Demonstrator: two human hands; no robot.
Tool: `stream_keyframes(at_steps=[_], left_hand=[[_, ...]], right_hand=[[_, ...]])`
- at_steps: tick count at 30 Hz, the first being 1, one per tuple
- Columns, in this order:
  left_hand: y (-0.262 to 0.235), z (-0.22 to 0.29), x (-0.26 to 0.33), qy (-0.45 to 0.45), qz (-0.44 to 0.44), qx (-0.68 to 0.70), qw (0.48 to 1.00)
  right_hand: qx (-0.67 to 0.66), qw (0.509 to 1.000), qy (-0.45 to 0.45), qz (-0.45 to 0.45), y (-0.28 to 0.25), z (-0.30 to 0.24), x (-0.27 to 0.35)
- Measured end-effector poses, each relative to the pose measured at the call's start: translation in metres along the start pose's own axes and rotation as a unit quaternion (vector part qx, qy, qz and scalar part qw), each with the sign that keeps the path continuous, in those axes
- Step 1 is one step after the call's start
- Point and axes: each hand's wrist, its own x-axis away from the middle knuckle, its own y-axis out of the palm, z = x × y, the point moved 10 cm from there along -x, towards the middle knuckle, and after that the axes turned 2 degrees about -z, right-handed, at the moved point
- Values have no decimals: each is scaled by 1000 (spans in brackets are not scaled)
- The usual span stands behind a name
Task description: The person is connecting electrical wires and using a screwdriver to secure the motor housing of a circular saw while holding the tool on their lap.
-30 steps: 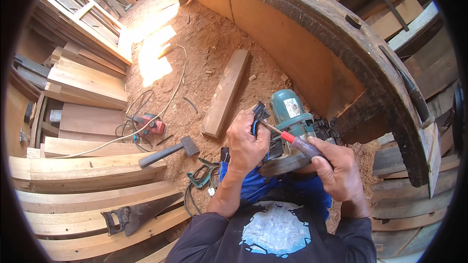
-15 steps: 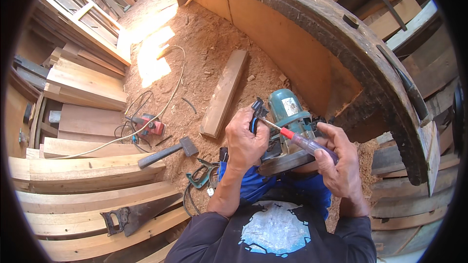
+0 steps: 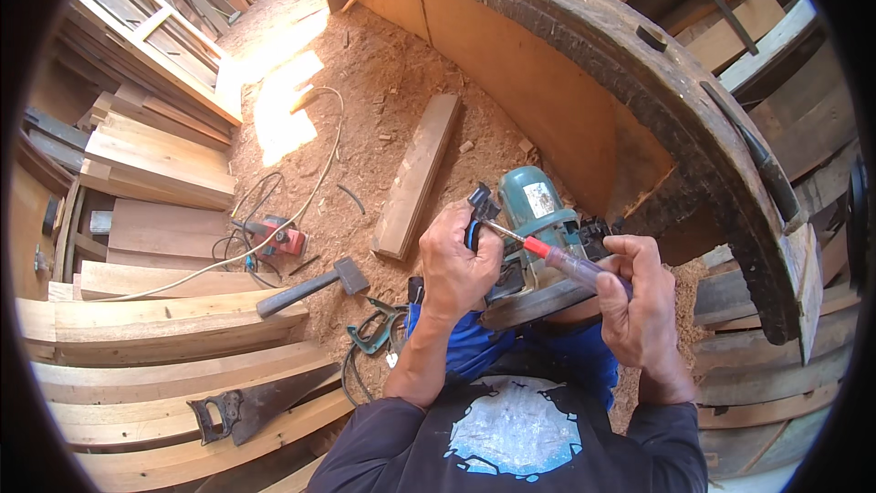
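Holding 1 screwdriver (image 3: 558, 259) against 1 black part (image 3: 483, 202).

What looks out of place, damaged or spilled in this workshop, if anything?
A green piece lies among shavings, left of the green tool; the matching colour hints that it came off. The shavings are strewn widely, like a spill. The bench has a rough, ragged dark edge, perhaps chipped.

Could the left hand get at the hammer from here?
Probably yes, once freed: the left hand grips a small black part, but the hammer lies uncovered to that hand's left, with shavings-covered floor between.
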Motion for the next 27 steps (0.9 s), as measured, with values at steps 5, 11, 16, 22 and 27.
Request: stream_keyframes(at_steps=[5, 11, 16, 22, 27], left_hand=[[-2, -3, 3, -3, -14, -15, 1000], [2, 8, 0, -1, -39, -34, 999], [0, 20, -1, 60, -2, -76, 995], [6, 20, 1, 72, -8, -33, 997], [-4, 27, 4, 64, 9, -9, 998]], right_hand=[[79, 995, -56, -10, 4, -10, -3], [64, 995, -68, 24, -11, -23, 3], [62, 991, -116, 35, -12, -24, 1], [-4, 1000, -24, -10, -5, 6, 5], [20, 997, -79, -1, -3, -8, 6]])
